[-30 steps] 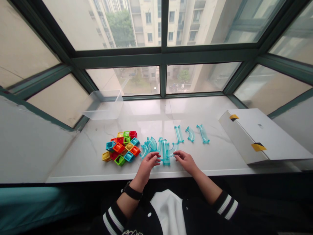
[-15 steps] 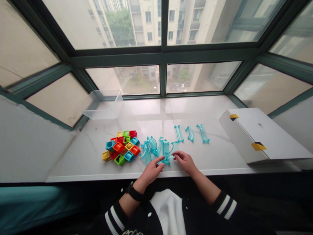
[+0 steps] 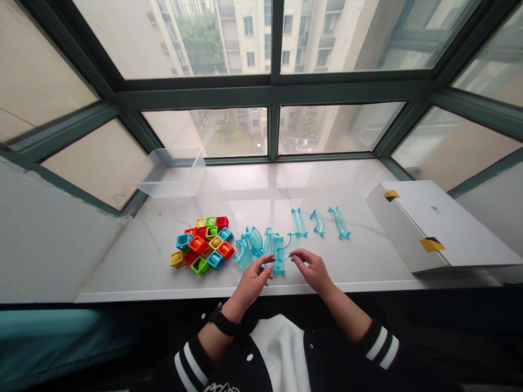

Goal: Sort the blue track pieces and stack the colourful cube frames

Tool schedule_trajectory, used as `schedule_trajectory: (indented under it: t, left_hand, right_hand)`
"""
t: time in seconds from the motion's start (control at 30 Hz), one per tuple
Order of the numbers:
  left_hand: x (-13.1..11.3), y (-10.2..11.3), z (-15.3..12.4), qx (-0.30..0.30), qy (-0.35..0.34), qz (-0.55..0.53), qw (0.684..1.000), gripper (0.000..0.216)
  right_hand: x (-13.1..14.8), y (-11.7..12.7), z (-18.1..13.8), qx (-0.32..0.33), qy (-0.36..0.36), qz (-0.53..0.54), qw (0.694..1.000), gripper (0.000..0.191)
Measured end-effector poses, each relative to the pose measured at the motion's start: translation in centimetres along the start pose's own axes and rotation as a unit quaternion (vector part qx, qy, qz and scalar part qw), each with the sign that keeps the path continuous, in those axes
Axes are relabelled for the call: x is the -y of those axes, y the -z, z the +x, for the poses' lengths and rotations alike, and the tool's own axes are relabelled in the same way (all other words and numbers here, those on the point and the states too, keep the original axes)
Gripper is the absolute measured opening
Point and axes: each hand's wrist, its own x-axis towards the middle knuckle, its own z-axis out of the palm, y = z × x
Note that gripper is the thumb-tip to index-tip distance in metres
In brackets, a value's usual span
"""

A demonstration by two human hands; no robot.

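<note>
Several see-through blue marble-run track pieces point(image 3: 252, 244) lie heaped at the front middle of the sill. My right hand point(image 3: 312, 268) pinches the edge of a curved track piece point(image 3: 291, 243) at the heap's right side. At the heap's front edge is my left hand point(image 3: 255, 279), fingers stretched and apart, partly covering a straight track piece point(image 3: 278, 253). Whether its fingertips touch that piece is unclear. Behind my right hand, apart from the heap, lie a straight track point(image 3: 299, 222), a short curved track point(image 3: 317, 222) and a wavy track point(image 3: 339, 222).
Left of the heap sit several coloured hollow blocks point(image 3: 199, 245) packed together. A clear plastic bin point(image 3: 174, 188) stands at the back left by the window. A white box point(image 3: 445, 228) with yellow-black tabs rests at the right. The white sill point(image 3: 347, 286) ends in front of my body.
My right hand has shifted slightly right and up with the curved track piece. My left hand has lifted a little, its fingers changing position over the heap's front.
</note>
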Motion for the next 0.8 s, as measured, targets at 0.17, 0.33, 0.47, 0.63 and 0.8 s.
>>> schedule_trajectory:
  t: [0.17, 0.33, 0.47, 0.63, 0.8]
  left_hand:
    - [-0.5, -0.3, -0.1, -0.005, -0.018, -0.029, 0.999, 0.055]
    - [-1.1, -0.4, -0.1, -0.014, -0.03, -0.019, 0.999, 0.041]
    - [-1.4, -0.3, -0.3, -0.033, -0.044, -0.008, 0.998, 0.033]
    - [-1.2, -0.4, -0.6, -0.023, -0.054, 0.031, 0.998, 0.031]
    - [-1.9, -0.5, -0.9, -0.003, -0.074, 0.095, 0.993, 0.028]
  right_hand:
    - [1.5, -0.7, -0.3, 0.034, 0.057, -0.021, 0.998, 0.023]
    - [1.8, -1.1, -0.7, 0.072, 0.076, -0.008, 0.994, 0.02]
    - [1.1, -1.2, -0.8, 0.023, 0.057, 0.009, 0.998, 0.027]
    - [0.1, -0.8, -0.4, -0.097, 0.01, 0.04, 0.994, 0.035]
    - [-0.1, 0.0, -0.2, -0.091, -0.004, 0.046, 0.995, 0.032]
